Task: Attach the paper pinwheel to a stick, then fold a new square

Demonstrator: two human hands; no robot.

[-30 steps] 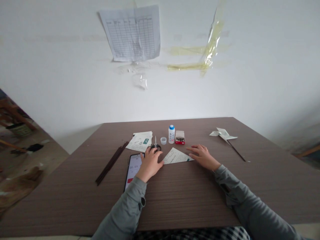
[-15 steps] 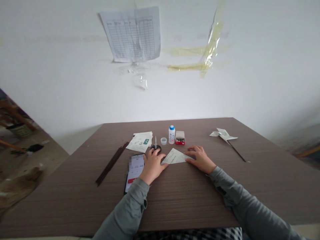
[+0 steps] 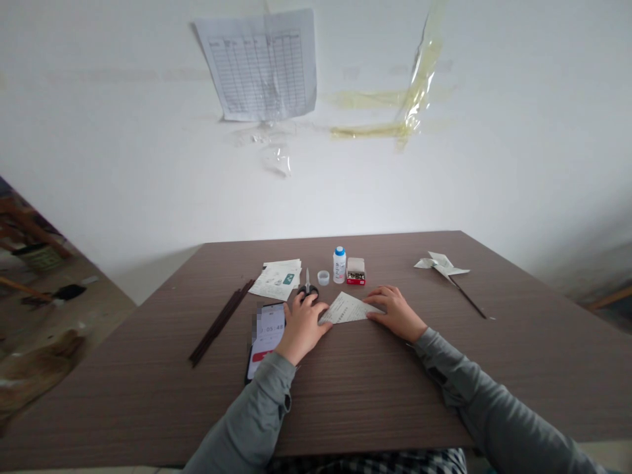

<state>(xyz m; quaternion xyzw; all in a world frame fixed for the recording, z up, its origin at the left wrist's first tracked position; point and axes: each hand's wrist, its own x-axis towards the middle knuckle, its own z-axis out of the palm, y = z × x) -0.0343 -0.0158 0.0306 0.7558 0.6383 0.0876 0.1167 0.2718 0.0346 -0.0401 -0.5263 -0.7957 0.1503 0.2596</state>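
A folded triangular paper [image 3: 347, 308] lies flat on the brown table [image 3: 345, 388]. My left hand [image 3: 302, 327] presses its left corner with fingers stretched out flat. My right hand [image 3: 394, 311] rests on the paper's right corner, fingers also extended. Small scissors [image 3: 307, 286] lie just beyond my left hand. A phone [image 3: 266, 336] with a lit screen sits left of my left wrist.
A stack of printed sheets [image 3: 278, 277], a bottle cap [image 3: 323, 277], a white bottle with a blue top [image 3: 339, 264] and a small red box [image 3: 355, 270] stand behind the paper. Dark sticks [image 3: 221, 320] lie at left. A paper pinwheel on a stick [image 3: 446, 270] lies at right.
My right hand slid left onto the paper's right corner. My left hand shifted slightly, uncovering more of the phone screen.
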